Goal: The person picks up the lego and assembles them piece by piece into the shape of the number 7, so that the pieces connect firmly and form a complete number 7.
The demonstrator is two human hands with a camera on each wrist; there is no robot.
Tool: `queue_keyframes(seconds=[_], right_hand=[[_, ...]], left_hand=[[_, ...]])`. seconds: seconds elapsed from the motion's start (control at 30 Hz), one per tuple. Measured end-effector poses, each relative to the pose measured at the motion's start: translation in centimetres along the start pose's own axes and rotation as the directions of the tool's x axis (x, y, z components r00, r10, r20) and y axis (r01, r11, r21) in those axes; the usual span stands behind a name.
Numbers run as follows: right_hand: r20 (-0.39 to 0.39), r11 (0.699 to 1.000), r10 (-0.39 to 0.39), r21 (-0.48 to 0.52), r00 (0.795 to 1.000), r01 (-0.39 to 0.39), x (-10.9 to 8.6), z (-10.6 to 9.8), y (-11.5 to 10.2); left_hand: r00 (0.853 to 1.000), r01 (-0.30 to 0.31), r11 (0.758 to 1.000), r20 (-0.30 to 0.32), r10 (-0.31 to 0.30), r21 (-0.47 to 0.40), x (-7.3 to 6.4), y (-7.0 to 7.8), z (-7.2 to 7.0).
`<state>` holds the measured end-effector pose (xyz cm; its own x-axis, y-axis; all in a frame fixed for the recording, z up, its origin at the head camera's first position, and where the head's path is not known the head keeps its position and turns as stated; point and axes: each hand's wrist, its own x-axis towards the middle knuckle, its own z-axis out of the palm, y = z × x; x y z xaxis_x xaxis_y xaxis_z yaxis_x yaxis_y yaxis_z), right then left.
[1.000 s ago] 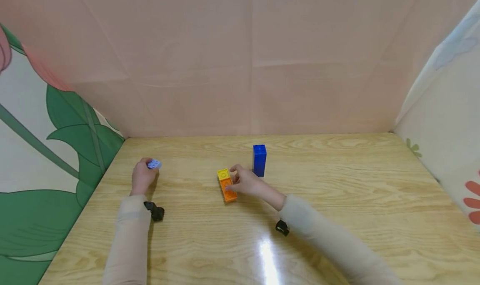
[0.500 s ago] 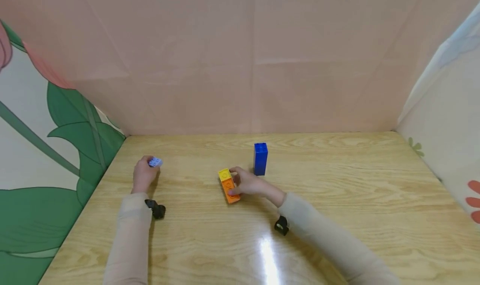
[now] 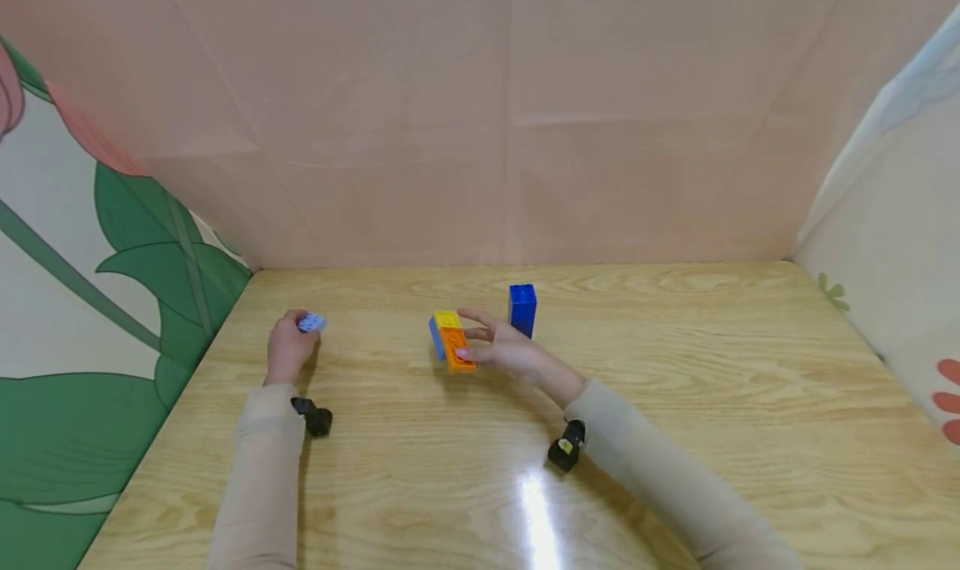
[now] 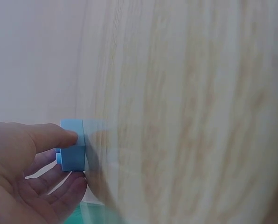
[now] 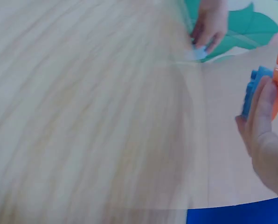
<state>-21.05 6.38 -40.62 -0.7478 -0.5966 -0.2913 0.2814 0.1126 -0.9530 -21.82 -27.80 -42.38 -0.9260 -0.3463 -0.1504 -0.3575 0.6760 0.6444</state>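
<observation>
My left hand (image 3: 288, 352) pinches a light blue toy building brick (image 3: 311, 323) at the table's far left. In the left wrist view, the thumb lies on one side of this brick (image 4: 73, 158), fingers curled on the other, right at the tabletop. Raised over the table's middle is a joined set of building bricks (image 3: 454, 352): orange and yellow with hollow undersides facing up, blue beneath them. My right hand (image 3: 510, 355) grips the set by its right side. The right wrist view catches the blue brick (image 5: 253, 93) of the set between fingers and orange brick.
A tall dark blue brick tower (image 3: 522, 310) stands upright just behind my right hand. A wooden table (image 3: 405, 470) spreads below, with a pinkish cloth backdrop (image 3: 375, 137) along its far edge. Black wrist cameras (image 3: 566, 447) hang near the sleeves.
My right hand has closed on the orange and yellow bricks, lifted them and tilted the set, so the blue brick underneath shows. The left hand has stayed in place.
</observation>
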Motion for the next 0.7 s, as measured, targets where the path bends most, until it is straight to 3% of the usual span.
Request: queue_keyframes(seconds=[0.2,0.53,0.7], right_hand=[[0.114,0.989,-0.071,0.140,0.991,0.055,-1.0,-0.2,-1.3],[0.238,0.974,-0.193,0.167,0.952,0.156,-2.0,-0.3,-2.4],[0.259,0.964,-0.230,0.192,0.938,0.184,-2.5,-0.7,-2.9]], left_hand=[[1.000,0.005,1.000,-0.002,-0.005,0.005,0.0,0.0,0.0],[1.000,0.006,1.000,-0.004,-0.006,0.002,0.0,-0.1,0.0],[1.000,-0.008,1.000,-0.017,0.008,0.007,0.0,-0.2,0.0]])
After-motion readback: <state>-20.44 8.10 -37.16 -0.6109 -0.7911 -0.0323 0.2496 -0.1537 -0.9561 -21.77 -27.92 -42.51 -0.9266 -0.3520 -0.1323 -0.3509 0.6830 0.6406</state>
